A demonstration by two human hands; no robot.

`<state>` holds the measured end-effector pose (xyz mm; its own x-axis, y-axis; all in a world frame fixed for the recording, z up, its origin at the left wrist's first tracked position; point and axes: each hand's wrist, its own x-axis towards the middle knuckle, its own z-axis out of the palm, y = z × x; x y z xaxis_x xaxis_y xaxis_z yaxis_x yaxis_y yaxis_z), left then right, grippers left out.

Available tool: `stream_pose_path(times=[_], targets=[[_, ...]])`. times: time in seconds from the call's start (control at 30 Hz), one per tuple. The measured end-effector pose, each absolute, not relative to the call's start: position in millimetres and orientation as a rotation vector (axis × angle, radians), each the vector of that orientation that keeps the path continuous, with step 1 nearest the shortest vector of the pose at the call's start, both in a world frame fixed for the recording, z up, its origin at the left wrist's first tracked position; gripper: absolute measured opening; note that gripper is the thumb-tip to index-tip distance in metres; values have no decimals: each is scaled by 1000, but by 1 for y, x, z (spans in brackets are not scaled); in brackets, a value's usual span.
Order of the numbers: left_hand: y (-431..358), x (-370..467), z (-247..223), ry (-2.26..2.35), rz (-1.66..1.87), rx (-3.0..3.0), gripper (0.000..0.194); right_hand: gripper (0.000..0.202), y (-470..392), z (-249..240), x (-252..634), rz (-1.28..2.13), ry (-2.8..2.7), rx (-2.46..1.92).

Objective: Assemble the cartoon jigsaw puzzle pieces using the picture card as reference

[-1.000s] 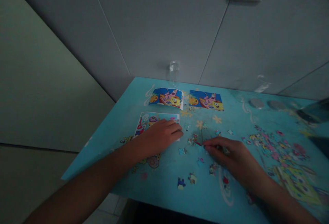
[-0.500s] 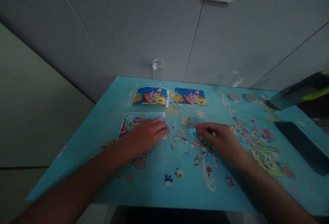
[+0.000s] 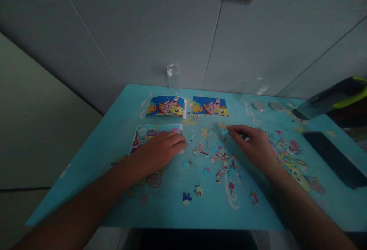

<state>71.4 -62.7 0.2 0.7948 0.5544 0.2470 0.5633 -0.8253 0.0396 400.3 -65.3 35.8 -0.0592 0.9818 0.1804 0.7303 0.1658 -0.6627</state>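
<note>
R hand [image 3: 252, 143]: thumb + index pinched tog. on a lt-blue jigsaw pc [image 3: 224, 132], held at table ctr, just right of a printed yellow flower and far side of the loose pcs [image 3: 225, 162]. L hand [image 3: 164, 146] palm-down over near-left cartoon card [image 3: 141, 134], fingertips by its right edge; can't tell if they grip anything. Dark-blue/white pc [image 3: 187, 198] near side, apart from pile. Far side: curled SpongeBob card [image 3: 166, 106] left, matching flat pic [image 3: 210, 106] right. Clear cylinder [image 3: 173, 77] behind. Right: dark flat slab [image 3: 334, 158] on table [image 3: 172, 215], bottle [image 3: 329, 98] beyond it.
</note>
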Motion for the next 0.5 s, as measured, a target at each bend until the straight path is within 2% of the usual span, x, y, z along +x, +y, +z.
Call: stream_pose_path(times=[0.5], targets=[[-64,73,5,-938,-353,-2967,25,30,-57,27,408,476,-1879,-1685]])
